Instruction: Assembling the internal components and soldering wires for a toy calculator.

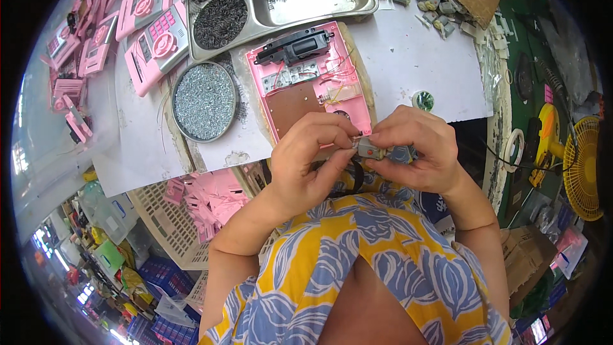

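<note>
Between the fingertips of both my hands is a small grey motor (368,149) with an orange-red spot on its side. My left hand (310,156) pinches its left end, thumb and forefinger pressed together. On the other end, the thumb and fingers of my right hand (418,150) close around it. Just beyond my hands lies an opened pink plastic casing (365,113). It carries a black part (297,48) across its far end, a brown board (287,110) and thin loose wires. My left hand covers its near corner.
A round dish of small silver screws (204,101) and a metal tray (377,3) with dark small parts stand beyond. Finished-looking pink devices (156,48) lie left, a heap of small motors (440,9) far right. A crate (163,217) of pink parts sits below; a yellow fan (582,169) stands right.
</note>
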Demonstrator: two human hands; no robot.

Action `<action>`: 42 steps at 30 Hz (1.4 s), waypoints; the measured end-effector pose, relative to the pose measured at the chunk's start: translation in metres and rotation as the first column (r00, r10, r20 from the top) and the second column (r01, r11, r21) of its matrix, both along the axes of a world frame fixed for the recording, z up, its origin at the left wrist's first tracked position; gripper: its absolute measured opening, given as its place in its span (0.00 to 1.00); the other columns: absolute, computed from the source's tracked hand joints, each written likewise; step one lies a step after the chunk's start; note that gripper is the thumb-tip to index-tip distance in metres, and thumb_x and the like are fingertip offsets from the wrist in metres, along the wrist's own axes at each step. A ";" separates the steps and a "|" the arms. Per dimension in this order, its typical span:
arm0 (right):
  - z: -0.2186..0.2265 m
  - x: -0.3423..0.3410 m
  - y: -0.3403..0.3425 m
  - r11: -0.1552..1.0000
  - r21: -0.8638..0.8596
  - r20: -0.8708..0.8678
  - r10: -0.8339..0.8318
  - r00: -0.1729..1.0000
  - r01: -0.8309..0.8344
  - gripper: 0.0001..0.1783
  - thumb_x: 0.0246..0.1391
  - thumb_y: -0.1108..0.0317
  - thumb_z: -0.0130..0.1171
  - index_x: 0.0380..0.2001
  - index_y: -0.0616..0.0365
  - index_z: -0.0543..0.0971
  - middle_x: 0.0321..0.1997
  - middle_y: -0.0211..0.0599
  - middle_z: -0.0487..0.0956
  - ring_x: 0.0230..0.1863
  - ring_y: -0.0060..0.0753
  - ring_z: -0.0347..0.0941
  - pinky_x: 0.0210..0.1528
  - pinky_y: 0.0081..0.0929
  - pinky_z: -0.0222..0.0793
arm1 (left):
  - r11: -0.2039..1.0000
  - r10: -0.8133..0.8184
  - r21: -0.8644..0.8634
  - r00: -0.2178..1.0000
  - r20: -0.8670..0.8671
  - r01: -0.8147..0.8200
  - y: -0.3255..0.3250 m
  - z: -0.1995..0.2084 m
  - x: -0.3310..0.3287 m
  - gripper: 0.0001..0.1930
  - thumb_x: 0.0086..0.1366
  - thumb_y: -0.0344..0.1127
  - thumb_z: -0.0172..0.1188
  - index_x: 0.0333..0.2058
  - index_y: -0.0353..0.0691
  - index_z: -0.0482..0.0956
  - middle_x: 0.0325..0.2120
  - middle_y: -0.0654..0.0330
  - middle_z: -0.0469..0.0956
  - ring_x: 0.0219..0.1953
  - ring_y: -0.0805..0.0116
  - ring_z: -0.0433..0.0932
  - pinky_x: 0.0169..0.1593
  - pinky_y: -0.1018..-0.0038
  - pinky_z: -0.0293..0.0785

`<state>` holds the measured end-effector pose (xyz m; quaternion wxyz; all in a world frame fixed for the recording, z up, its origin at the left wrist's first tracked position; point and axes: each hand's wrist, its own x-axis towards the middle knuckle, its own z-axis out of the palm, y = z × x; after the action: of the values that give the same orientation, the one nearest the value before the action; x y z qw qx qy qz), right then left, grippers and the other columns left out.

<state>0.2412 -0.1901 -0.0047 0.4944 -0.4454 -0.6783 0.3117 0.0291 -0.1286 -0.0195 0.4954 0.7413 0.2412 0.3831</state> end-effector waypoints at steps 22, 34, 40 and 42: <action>-0.007 0.039 0.005 0.965 -0.077 0.071 -0.246 0.967 0.251 0.20 0.49 0.80 0.69 0.48 0.61 0.83 0.40 0.39 0.84 0.36 0.31 0.81 0.39 0.25 0.77 | 0.777 0.340 0.628 0.870 -0.357 -0.046 0.068 -0.005 0.029 0.07 0.51 0.34 0.70 0.29 0.44 0.84 0.32 0.64 0.75 0.40 0.62 0.72 0.48 0.61 0.59; -0.030 0.019 0.084 0.996 0.051 0.579 -0.090 0.810 0.074 0.13 0.54 0.63 0.66 0.41 0.54 0.81 0.69 0.47 0.67 0.72 0.66 0.50 0.71 0.54 0.53 | 0.869 0.475 0.206 0.874 -0.100 -0.449 0.054 -0.026 -0.028 0.06 0.60 0.23 0.69 0.34 0.34 0.80 0.34 0.60 0.73 0.39 0.69 0.71 0.46 0.76 0.66; -0.028 0.008 0.086 0.992 0.032 0.628 -0.116 0.770 0.124 0.12 0.51 0.63 0.69 0.38 0.53 0.83 0.69 0.48 0.68 0.72 0.67 0.50 0.72 0.55 0.51 | 0.866 0.461 0.253 0.884 -0.072 -0.431 0.061 -0.021 -0.024 0.06 0.54 0.26 0.71 0.30 0.37 0.82 0.31 0.58 0.75 0.35 0.62 0.75 0.40 0.71 0.70; -0.024 0.009 0.086 0.989 0.017 0.644 -0.122 0.756 0.145 0.11 0.49 0.63 0.70 0.37 0.52 0.84 0.69 0.47 0.68 0.72 0.67 0.50 0.72 0.55 0.51 | 0.888 0.419 0.241 0.904 -0.080 -0.391 0.064 -0.020 -0.023 0.06 0.56 0.24 0.69 0.32 0.35 0.81 0.33 0.59 0.74 0.37 0.67 0.73 0.43 0.74 0.68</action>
<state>0.2500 -0.1040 -0.0288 0.2456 -0.5804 -0.7677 0.1158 0.0062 -0.0649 -0.0391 0.3027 0.7480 0.3788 0.4532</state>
